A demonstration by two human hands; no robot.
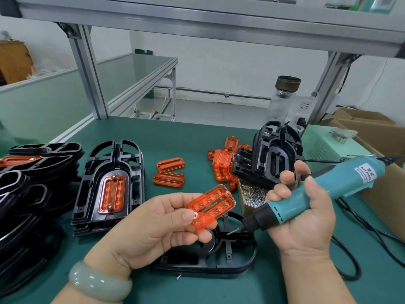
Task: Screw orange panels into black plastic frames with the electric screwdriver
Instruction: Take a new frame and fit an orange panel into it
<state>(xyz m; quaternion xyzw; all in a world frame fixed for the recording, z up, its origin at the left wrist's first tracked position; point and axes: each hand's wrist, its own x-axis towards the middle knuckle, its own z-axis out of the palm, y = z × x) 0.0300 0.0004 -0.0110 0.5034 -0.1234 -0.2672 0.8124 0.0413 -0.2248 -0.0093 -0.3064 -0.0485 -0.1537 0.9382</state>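
Head view: a green tabletop (175,137) seen from above both hands.
Landmark: a black frame (219,257) lies flat on the tabletop nearest the person, partly hidden by the hands.
Left hand (157,222): raised above the landmark's left half, with a pale green bracelet (98,281) on the wrist.
Left grip: thumb on top and fingers beneath pinch an orange panel (211,206) by its near end.
Orange panel: in the air over the landmark, tilted and clear of it; a white-ringed hole sits beside the thumb tip.
Right hand (304,216): above the landmark's right end.
Right grip: fingers and thumb wrapped round the teal body of the electric screwdriver (317,189).
Electric screwdriver: slanted, its bit (235,231) pointing down-left over the landmark, just right of the held panel and apart from it; whether the bit touches the frame cannot be told.
Cable (350,260): black, looping on the tabletop right of the landmark.
Frame stack (92,194): left of the landmark; its top frame carries a fitted panel (112,194) with a screw at each end.
Dark stacks (26,194): further left of the landmark.
Loose panels (169,172): two, side by side, beyond the landmark.
Panel pile (223,165): beyond the landmark, toward its right.
Upright frames (276,154): standing just right of that pile.
Screw box (255,195): between the landmark and the upright frames, full of small silver screws.
Loose screw (179,276): just in front of the landmark.
Glass bottle (282,99): far beyond the landmark, at the tabletop's back edge.
Pale green unit (328,145): beyond-right of the landmark.
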